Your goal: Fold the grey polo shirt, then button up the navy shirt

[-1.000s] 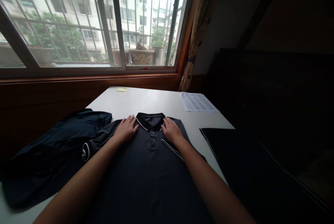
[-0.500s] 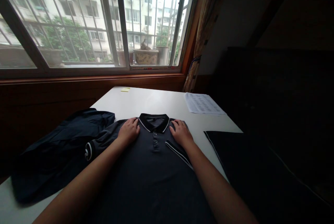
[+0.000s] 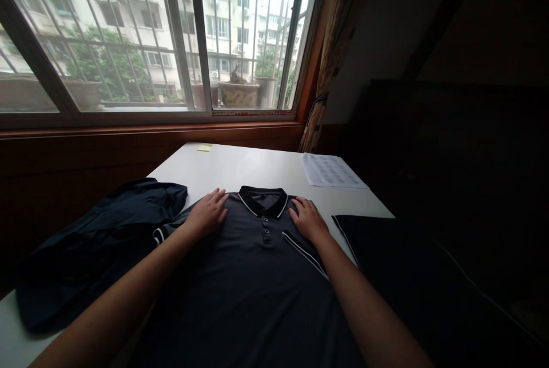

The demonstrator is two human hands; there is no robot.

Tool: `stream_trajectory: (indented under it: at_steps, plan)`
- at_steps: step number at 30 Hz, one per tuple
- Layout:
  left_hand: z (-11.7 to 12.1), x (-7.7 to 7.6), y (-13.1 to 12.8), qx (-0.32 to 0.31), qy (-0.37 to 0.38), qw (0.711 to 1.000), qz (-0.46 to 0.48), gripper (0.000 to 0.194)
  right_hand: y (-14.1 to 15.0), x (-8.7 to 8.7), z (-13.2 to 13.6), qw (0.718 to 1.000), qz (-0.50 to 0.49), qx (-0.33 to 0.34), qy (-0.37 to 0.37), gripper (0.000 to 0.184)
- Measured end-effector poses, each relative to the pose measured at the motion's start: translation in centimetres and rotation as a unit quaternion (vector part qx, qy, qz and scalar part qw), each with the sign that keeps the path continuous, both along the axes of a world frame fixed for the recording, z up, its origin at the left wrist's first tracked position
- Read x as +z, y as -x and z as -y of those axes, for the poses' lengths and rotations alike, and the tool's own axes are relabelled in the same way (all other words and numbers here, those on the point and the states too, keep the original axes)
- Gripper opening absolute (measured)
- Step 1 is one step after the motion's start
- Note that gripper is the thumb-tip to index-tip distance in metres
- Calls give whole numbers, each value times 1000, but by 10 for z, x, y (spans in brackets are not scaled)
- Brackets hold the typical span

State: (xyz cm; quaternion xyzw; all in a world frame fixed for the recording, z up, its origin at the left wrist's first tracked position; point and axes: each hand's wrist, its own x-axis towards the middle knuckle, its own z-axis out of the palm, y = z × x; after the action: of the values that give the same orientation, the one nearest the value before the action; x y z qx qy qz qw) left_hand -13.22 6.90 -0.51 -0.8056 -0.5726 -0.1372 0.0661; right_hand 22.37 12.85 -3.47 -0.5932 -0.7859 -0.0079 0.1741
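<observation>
A dark grey polo shirt [image 3: 249, 282] lies front side up before me, its black collar [image 3: 263, 202] with white edging pointing away. My left hand [image 3: 208, 213] rests flat on the shirt's left shoulder, fingers stretched out. On the other shoulder lies my right hand [image 3: 309, 219], palm down with its fingers apart. The right sleeve is folded inward over the chest, showing its white-striped cuff [image 3: 304, 253]. The left sleeve's cuff [image 3: 158, 235] sticks out beside my left forearm, which partly covers that sleeve.
A white table [image 3: 231, 165] carries everything. Dark folded clothing [image 3: 103, 230] lies at left, another dark garment [image 3: 386, 253] with light piping at right. Printed sheets [image 3: 332, 170] and a yellow sticky note [image 3: 205, 147] lie toward the far edge, below a barred window [image 3: 240, 42].
The polo shirt has shifted a little to the right, and my right hand has moved right with it. My left hand stays near the same place, now farther from the collar.
</observation>
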Motion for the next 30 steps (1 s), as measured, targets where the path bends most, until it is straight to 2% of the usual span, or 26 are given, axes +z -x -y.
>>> stream_trajectory:
  at_steps: [2, 5, 7, 10, 12, 16, 20, 23, 28, 30]
  plan:
    - [22, 13, 24, 14, -4, 1000, -1, 46, -2, 0, 0, 1000, 3, 0, 0, 46]
    - [50, 27, 72, 77, -7, 997, 0, 43, -2, 0, 1, 1000, 4, -2, 2, 46]
    - [64, 30, 104, 143, 42, 989, 14, 40, -2, 1, 1, 1000, 4, -4, 2, 47]
    - [74, 25, 133, 181, 121, 975, 45, 38, -2, 3, 2, 1000, 4, -4, 1, 46]
    - [76, 19, 138, 189, 141, 970, 60, 40, -1, 5, 2, 1000, 5, -4, 1, 46]
    - [74, 10, 124, 194, 153, 964, 95, 45, -1, 6, 3, 1000, 4, -5, 1, 45]
    - [70, 9, 113, 184, 169, 959, 135, 44, -1, 6, 3, 1000, 5, -6, -2, 45]
    - [69, 19, 118, 183, 153, 958, 157, 44, 0, 6, 3, 1000, 8, -5, -5, 45]
    - [66, 50, 136, 207, 76, 957, 187, 55, 2, 10, 6, 1000, 14, -11, -8, 43]
    - [64, 58, 138, 219, 45, 956, 191, 59, 4, 14, 8, 1000, 16, -16, -10, 41]
